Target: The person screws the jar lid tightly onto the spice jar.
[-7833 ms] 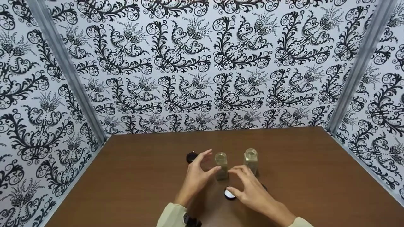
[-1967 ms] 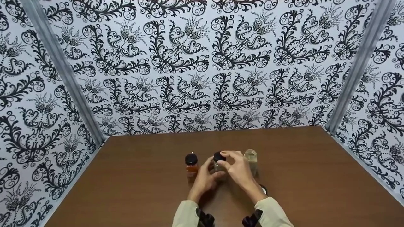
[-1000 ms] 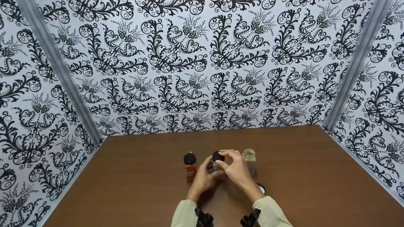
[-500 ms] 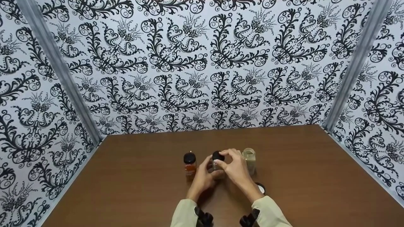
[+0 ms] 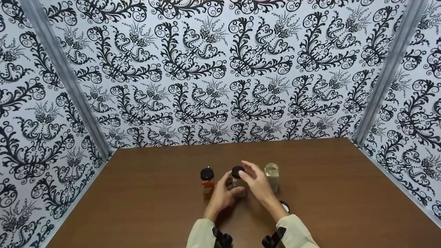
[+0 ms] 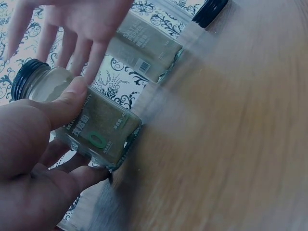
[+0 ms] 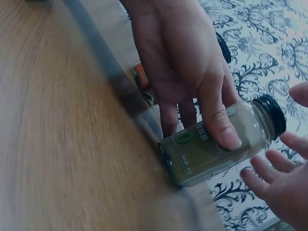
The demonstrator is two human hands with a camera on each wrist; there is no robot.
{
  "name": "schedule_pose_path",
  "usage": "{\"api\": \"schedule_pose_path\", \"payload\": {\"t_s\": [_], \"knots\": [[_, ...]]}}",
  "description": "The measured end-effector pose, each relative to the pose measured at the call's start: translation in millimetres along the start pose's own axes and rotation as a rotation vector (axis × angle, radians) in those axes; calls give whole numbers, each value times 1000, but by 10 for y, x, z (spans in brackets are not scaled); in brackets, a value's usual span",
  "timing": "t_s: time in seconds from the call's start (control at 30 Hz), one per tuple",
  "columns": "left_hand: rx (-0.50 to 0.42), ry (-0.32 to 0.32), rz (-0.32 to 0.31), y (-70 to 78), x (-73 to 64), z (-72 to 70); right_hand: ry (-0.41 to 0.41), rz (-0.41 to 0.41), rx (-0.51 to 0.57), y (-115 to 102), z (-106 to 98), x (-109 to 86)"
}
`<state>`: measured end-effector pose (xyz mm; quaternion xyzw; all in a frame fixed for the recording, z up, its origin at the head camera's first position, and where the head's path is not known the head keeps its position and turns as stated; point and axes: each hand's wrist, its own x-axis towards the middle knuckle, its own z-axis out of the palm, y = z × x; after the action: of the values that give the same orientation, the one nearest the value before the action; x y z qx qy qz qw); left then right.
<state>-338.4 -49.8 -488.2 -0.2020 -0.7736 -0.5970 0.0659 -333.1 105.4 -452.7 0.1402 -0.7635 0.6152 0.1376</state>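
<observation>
My left hand grips a square glass spice jar with brownish-green powder, its thumb across the label. The jar stands upright on the table with a black lid on its mouth. Beside that lid, on the right, my right hand has its fingers extended and apart; in the right wrist view gaps show between most of its fingertips and the lid. To the right stands a second powder jar, its mouth uncovered. A loose black lid with a white inside lies nearer, partly hidden by my right forearm.
On the left stands a lidded jar of orange-red spice, close to my left hand. The brown wooden table ends at patterned wall panels at the back and sides.
Earlier the middle jar was uncovered and its lid lay on the table; now the lid is on it. Since half a second ago, my right fingers have spread from the lid.
</observation>
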Motion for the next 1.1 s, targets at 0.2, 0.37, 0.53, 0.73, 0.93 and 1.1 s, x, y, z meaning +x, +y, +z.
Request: {"api": "schedule_pose_path", "payload": {"t_s": [0.2, 0.37, 0.53, 0.73, 0.93, 1.1], "knots": [[37, -8, -36, -8, 2, -3, -100, 15, 104, 88, -23, -1], [49, -2, -27, -17, 0, 0, -82, -10, 93, 135, -17, 0], [62, 2, -11, -33, 6, -3, -50, -14, 68, 149, -1, -4], [76, -1, -21, -48, 16, -4, -46, -3, 91, 146, -5, -3], [78, -7, -22, -38, 9, -4, -70, -10, 87, 137, -33, -2], [49, -9, -19, -21, 1, -5, -81, -59, 68, 144, -37, 1]]}}
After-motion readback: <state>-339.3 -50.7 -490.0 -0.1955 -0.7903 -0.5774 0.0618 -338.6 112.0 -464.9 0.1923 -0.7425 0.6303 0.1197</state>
